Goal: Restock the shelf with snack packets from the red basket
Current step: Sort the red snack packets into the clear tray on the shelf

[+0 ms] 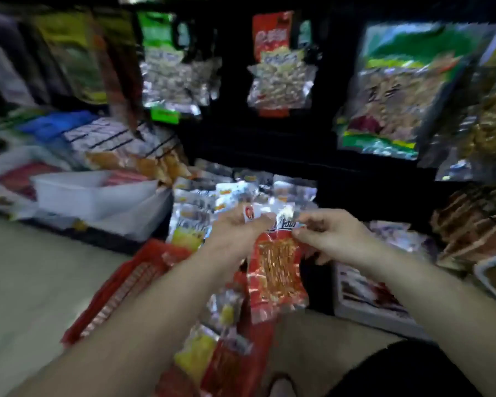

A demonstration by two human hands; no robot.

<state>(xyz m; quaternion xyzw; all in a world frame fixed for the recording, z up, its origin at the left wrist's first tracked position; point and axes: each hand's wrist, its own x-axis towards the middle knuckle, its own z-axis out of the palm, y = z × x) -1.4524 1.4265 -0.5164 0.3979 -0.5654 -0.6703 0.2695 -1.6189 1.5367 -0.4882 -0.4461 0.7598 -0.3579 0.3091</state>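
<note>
Dim, low-contrast shop view through a wide-angle lens. Motion blur smears the whole frame, heaviest at the upper left and right edges, where shapes bow outward. Silver foil packets [242, 193] at centre throw white glare. The shelf backing [269, 144] is nearly black; the floor [26, 282] is pale.

- Floor [26, 282]: pale; red basket [118, 285] stands on it, snack pkts [195, 353] inside.
- Low shelf [143, 222]: white tub [92, 193] at left, silver pkts [241, 190] piled just right of it.
- Rest too blurred to tell.
</note>
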